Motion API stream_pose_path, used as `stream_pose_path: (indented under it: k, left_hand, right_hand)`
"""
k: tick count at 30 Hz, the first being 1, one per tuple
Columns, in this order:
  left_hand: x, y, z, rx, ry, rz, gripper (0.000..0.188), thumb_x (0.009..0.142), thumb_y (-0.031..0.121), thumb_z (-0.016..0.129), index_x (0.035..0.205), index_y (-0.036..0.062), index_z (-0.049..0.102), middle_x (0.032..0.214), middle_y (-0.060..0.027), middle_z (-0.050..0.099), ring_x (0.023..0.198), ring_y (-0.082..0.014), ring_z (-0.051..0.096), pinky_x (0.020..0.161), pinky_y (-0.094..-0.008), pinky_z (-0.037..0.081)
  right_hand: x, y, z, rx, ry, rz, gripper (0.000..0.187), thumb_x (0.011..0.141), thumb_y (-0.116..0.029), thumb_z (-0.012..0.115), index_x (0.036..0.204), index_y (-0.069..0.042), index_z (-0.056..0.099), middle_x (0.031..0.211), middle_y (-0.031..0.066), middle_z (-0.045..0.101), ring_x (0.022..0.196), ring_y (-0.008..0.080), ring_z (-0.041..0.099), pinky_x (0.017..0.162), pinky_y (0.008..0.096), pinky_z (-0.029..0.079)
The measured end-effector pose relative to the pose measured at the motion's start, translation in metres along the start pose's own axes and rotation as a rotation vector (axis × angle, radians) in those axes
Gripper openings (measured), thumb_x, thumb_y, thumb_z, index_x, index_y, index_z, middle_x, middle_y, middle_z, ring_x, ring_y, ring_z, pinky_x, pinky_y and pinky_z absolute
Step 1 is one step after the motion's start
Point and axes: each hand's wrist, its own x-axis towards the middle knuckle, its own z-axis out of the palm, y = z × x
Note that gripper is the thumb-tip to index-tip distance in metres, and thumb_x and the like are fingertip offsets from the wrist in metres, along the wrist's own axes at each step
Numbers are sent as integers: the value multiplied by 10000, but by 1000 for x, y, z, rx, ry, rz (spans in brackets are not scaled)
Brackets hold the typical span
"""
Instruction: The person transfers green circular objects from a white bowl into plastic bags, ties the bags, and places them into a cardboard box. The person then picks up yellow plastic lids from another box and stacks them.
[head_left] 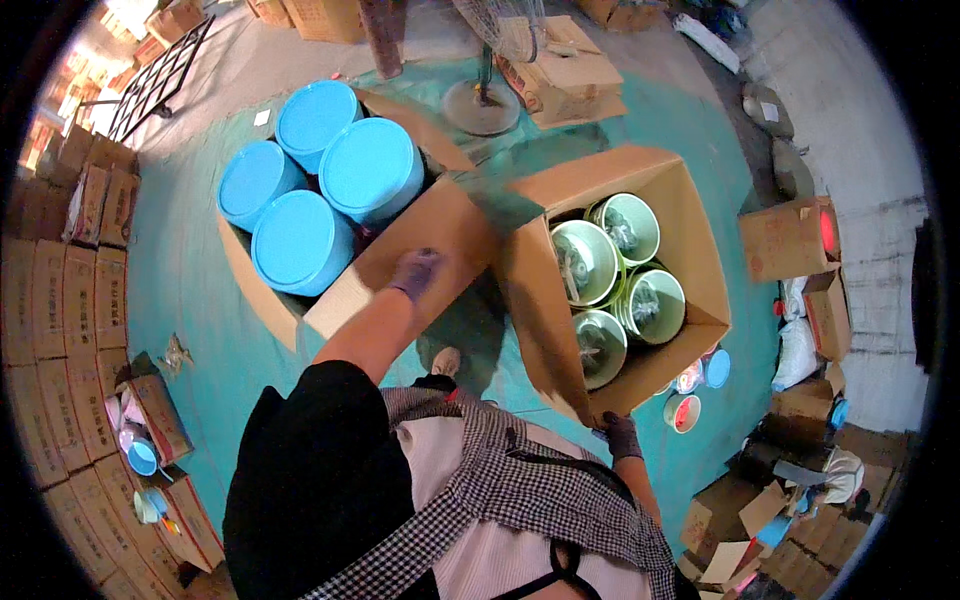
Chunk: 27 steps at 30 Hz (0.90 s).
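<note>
My left hand (415,273), in a purplish glove, lies against the raised brown flap (445,235) of the left cardboard box; its fingers are blurred. That box holds several round blue-lidded buckets (370,168) packed side by side. My right hand (622,437), gloved in dark grey, is closed on the near bottom corner of the right cardboard box (695,230), which is tilted with its mouth toward me. Inside it sit several pale green buckets (655,305), open at the top, with clear plastic-wrapped contents in them.
A pedestal fan (482,105) stands ahead, beside a flattened-top carton (560,75). Stacked cartons (65,310) wall the left side. Small tubs (683,412) lie right of the tilted box. More cartons (790,240) and white bags (795,355) line the right. Green sheeting (185,270) covers the floor.
</note>
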Motion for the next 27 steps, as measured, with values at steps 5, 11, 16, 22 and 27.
stream_pose_path:
  k: [5, 11, 16, 22, 27]
  left_hand:
    - [60, -67, 1, 37, -118, -288, 520, 844, 401, 614, 1274, 130, 502, 1305, -150, 511, 1206, -339, 467, 962, -410, 442]
    - [95, 106, 72, -282, -383, 347, 633, 845, 447, 600, 1348, 96, 443, 1331, -201, 507, 1219, -387, 483, 1009, -434, 402]
    - [153, 123, 119, 72, -755, 285, 560, 858, 496, 488, 1244, 94, 549, 1175, -206, 609, 1076, -357, 587, 942, -425, 434]
    - [123, 137, 106, 108, -683, 908, 298, 887, 304, 502, 1024, 85, 652, 1003, -183, 655, 912, -298, 641, 802, -396, 474]
    - [143, 149, 93, -271, -1197, 958, 377, 881, 278, 552, 1213, 101, 579, 1160, -157, 628, 1075, -265, 599, 903, -365, 452]
  right_hand:
    - [27, -9, -1, -145, 192, 230, 399, 780, -144, 637, 1167, -81, 557, 1039, 129, 650, 839, 275, 666, 626, 410, 577]
    - [55, 23, -15, -644, 376, 63, 433, 759, -128, 673, 1164, -24, 563, 1089, 143, 663, 920, 298, 664, 752, 426, 548]
    - [53, 25, 4, -391, 404, -68, 438, 742, -210, 685, 1127, -19, 597, 1049, 159, 677, 968, 333, 652, 816, 415, 534]
    - [76, 92, -51, -438, 278, -108, 424, 779, -248, 691, 1121, -16, 593, 1067, 153, 672, 964, 321, 652, 803, 391, 533]
    - [76, 80, -34, -438, 285, -158, 399, 770, -175, 686, 1113, 7, 591, 1021, 134, 673, 896, 272, 657, 768, 374, 533]
